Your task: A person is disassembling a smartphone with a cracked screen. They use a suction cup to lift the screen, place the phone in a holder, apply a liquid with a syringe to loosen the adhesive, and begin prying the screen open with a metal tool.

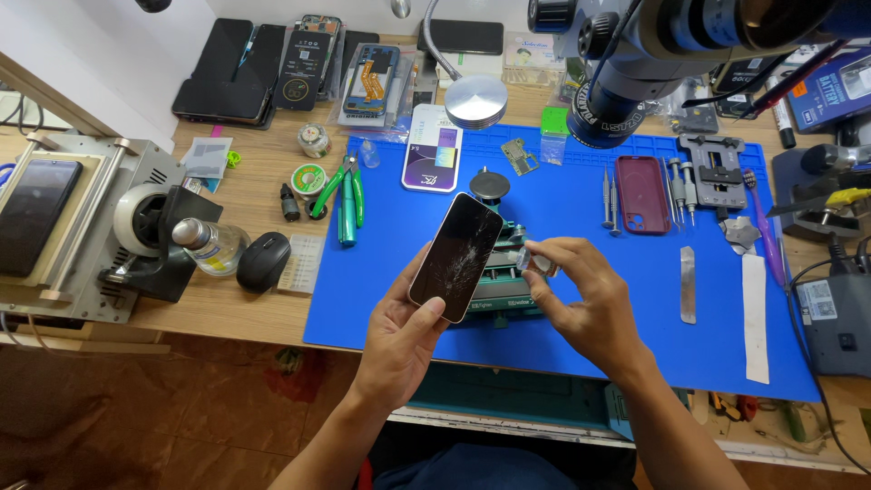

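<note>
Phone (456, 257) with cracked glass gripped in left hand (406, 328), small bottle (537, 262) pinched in right hand (585, 304), above blue mat (581, 218).

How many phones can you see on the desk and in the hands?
At least 4: a cracked phone in the left hand, one on the grey machine at far left, an opened phone at the top, and a dark phone near the wall. Others in the top pile may be hidden.
</note>
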